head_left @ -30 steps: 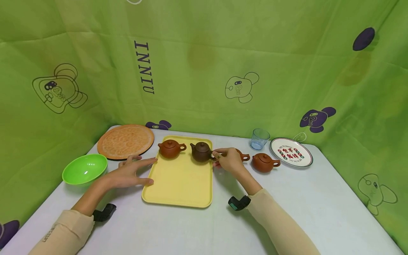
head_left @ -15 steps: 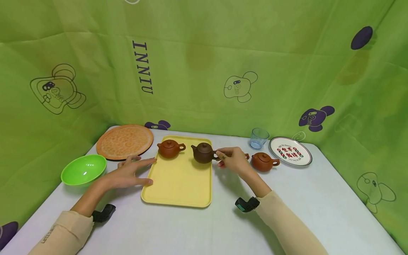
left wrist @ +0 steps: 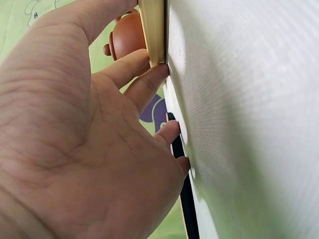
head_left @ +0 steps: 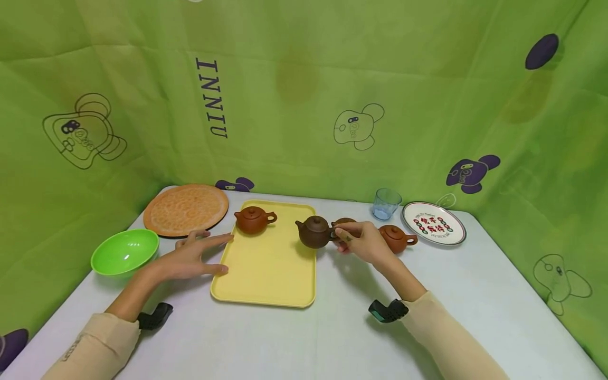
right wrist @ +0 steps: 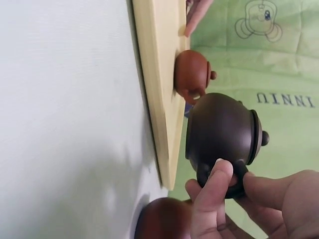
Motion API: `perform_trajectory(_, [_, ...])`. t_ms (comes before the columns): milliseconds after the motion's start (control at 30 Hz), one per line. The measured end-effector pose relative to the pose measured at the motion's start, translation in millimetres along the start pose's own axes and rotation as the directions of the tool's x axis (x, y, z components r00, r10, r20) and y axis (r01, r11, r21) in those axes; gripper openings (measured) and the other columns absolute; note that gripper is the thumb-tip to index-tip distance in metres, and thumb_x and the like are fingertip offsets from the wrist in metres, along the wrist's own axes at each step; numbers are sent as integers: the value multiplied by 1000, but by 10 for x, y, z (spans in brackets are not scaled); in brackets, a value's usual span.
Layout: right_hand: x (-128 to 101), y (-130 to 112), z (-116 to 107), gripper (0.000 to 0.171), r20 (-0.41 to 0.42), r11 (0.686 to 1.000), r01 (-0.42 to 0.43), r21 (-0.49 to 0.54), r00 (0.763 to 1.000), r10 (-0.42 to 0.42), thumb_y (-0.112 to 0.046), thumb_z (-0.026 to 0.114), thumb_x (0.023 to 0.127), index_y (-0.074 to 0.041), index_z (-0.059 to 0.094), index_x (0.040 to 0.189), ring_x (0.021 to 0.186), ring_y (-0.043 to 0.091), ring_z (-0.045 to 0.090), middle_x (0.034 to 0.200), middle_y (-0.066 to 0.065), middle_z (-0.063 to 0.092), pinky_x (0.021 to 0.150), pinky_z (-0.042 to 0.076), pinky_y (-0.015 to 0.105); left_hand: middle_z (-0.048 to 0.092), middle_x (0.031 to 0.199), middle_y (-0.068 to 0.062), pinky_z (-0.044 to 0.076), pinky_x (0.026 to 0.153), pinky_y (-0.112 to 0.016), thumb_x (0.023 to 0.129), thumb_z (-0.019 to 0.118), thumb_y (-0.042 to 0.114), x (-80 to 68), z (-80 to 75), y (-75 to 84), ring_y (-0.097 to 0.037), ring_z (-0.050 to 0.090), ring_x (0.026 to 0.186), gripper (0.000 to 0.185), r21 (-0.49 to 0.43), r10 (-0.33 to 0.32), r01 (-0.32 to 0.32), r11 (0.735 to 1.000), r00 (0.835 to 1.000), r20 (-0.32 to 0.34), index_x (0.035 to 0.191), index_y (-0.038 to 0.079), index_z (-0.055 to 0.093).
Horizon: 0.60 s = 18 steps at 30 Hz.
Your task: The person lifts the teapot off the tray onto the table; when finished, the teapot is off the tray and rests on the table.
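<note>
My right hand (head_left: 364, 241) pinches the handle of a dark brown teapot (head_left: 314, 232). In the right wrist view this teapot (right wrist: 222, 127) hangs above the tray surface, over the tray's right edge. My left hand (head_left: 190, 257) touches the left rim of the yellow tray (head_left: 266, 274) with its fingers spread; the left wrist view shows fingertips (left wrist: 142, 84) against the tray's side. A reddish-brown teapot (head_left: 253, 220) stands on the tray at the back left. Behind my right hand, a second reddish-brown teapot (head_left: 343, 221) is partly hidden, with a third (head_left: 396, 238) beside it.
At the left are a green bowl (head_left: 125, 252) and an orange round board (head_left: 186, 210). A blue glass (head_left: 386, 203) and a white plate with red characters (head_left: 434, 224) stand at the back right. A green patterned curtain (head_left: 285, 105) encloses the white table (head_left: 266, 343).
My right hand has moved to the right with the dark teapot, from over the tray to its right edge. My left hand has stayed at the tray's rim.
</note>
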State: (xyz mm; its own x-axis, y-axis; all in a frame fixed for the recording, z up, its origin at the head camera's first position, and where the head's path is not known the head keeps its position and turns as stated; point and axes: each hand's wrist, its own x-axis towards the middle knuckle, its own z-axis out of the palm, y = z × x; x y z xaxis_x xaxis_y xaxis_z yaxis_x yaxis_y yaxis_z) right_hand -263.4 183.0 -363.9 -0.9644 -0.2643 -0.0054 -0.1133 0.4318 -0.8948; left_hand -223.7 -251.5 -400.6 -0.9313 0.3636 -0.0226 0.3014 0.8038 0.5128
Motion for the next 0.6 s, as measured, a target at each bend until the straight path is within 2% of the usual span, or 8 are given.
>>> perform_trajectory(133, [-55,35,-78,34,-1,999,-19,-33,1000,19,-14,62,108,4,69,135,74,9,73,105,27,79,74,63,29,52,162,-13,24,102,-75,88,80,57,0,-9,4,-47,25,148,87,2,3,-3,1000,1000,1,160,20,49])
perform_trajectory(267, [-107,77,-154,36,-7,997,-34,-65,999,34,-18,63,108,2,69,137,74,12,75,94,20,81,74,61,26,51,163,-13,25,101,-74,88,80,56,6,-24,18,-48,25,147,86,6,6,-6,1000,1000,-3,160,20,49])
perform_trajectory(500, [-218,190,-255,38,34,999,9,-51,999,-7,-13,61,108,10,64,138,73,8,74,105,29,78,74,62,25,51,163,-12,26,101,-71,87,80,57,18,-14,13,-46,25,149,87,-2,-11,11,1000,1000,4,160,21,49])
perform_trajectory(600, [-274,244,-291,38,35,998,3,-70,999,-1,-13,61,108,10,64,138,74,9,74,105,29,77,74,62,25,50,163,-13,26,101,-73,87,81,57,19,-5,14,-47,25,148,87,-2,-8,8,1000,1000,6,160,21,49])
